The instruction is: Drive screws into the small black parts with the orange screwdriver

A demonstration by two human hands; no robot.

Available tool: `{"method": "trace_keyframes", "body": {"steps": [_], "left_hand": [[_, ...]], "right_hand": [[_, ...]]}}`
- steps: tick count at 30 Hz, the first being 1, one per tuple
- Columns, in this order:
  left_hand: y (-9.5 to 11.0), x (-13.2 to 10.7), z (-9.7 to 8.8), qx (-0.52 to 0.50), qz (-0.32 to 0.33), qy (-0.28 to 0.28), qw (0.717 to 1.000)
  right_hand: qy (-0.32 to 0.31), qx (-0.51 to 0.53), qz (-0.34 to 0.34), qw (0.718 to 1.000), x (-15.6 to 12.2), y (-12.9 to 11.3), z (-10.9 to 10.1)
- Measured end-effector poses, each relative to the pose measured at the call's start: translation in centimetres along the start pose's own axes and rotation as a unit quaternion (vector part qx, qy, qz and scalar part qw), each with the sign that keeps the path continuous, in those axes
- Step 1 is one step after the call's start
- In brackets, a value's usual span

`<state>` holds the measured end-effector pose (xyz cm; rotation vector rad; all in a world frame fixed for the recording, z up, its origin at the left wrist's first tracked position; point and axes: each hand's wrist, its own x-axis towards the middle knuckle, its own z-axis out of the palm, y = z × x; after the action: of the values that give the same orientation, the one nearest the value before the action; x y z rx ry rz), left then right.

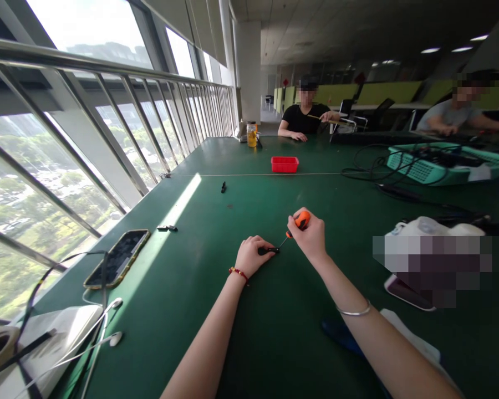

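In the head view, we see the left hand (pixel 251 256) grasping a small black part (pixel 268 251) low over the middle of the green worktop (pixel 191 310), a red bracelet (pixel 238 272) around its wrist. The right hand (pixel 310 235) is closed around the orange-and-black handle of a screwdriver (pixel 303 219), which tilts so that its shaft runs down to the part's right end; whether the tip sits in a screw we cannot tell.

Toward the worktop's left edge, we find a phone (pixel 118 259) lying flat and, just beside it, a black piece (pixel 167 228) partly in a strip of sunlight. Another black piece (pixel 223 187) lies farther toward the far edge. White earphones (pixel 115 338) lie at the near left corner.

Nearer the far edge, we see a red tray (pixel 285 164), and close to the far left corner a jar (pixel 251 135) with yellow contents. A teal basket (pixel 416 172) holding dark cables stands toward the right edge. A person in a black top (pixel 305 113) sits at the far edge.
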<state>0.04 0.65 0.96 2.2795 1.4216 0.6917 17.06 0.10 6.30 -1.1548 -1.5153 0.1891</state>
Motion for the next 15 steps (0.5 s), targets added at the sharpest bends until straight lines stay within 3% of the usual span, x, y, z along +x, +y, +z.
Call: {"method": "trace_keyframes", "body": {"steps": [15], "left_hand": [[-0.21,0.05,0.15,-0.004,0.006,0.002,1.0]], "right_hand": [[-0.049,-0.029,0.03,0.998,0.1,-0.66,-0.33]]}}
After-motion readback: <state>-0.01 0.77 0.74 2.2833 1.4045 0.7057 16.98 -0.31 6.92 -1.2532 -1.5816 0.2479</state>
